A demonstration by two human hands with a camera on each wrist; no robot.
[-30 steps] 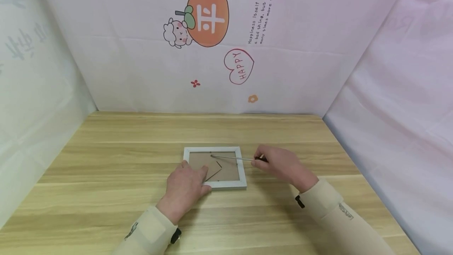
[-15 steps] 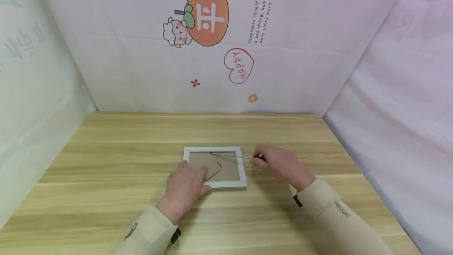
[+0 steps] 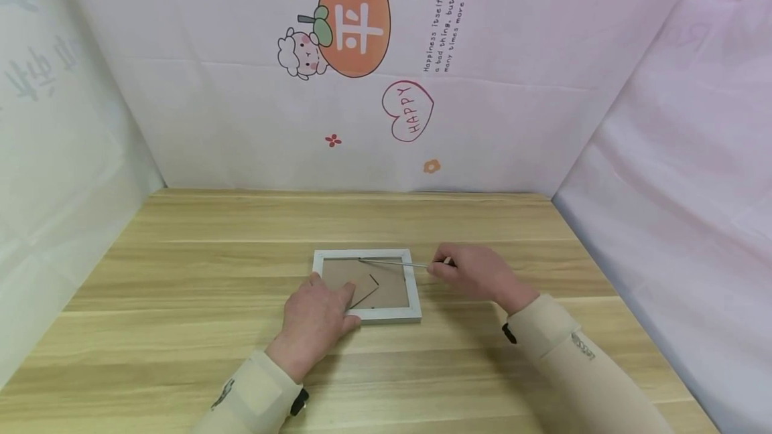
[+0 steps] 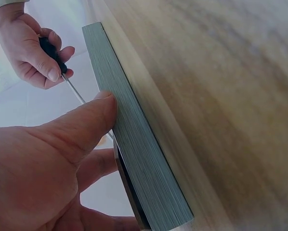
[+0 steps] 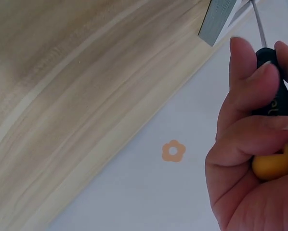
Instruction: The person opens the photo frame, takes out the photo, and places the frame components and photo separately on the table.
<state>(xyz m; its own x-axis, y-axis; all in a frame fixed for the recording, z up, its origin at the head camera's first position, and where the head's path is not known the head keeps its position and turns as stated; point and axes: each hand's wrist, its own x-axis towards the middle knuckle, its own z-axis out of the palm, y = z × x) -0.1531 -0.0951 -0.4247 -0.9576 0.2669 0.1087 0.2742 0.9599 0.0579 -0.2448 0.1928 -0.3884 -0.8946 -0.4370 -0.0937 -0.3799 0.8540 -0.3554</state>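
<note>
A picture frame point(image 3: 415, 293) with a pale rim lies back side up on the table, its brown backing board point(image 3: 392, 273) showing. My left hand point(image 3: 315, 319) grips its near left corner: the thumb presses the outer side of the near edge, and other fingers rest over the rim and backing. In my right hand point(image 3: 479, 273), off the frame's right side, is a screwdriver point(image 5: 274, 103) with a dark handle and yellow end. Its thin metal shaft crosses the right rim low over the backing. The tip meets the far inner edge, beside a small dark tab point(image 3: 359, 259).
Wood-grain table point(image 3: 211, 273) surrounds the frame. A white printed cloth point(image 3: 241, 119) hangs behind it, and more white cloth stands at both sides. Dark angled lines point(image 3: 364, 297) mark the backing board near the left fingers.
The screwdriver's tip has shifted slightly away from me, from the backing to the far inner edge. My right hand has moved a little left and farther off. Left hand and frame stay put.
</note>
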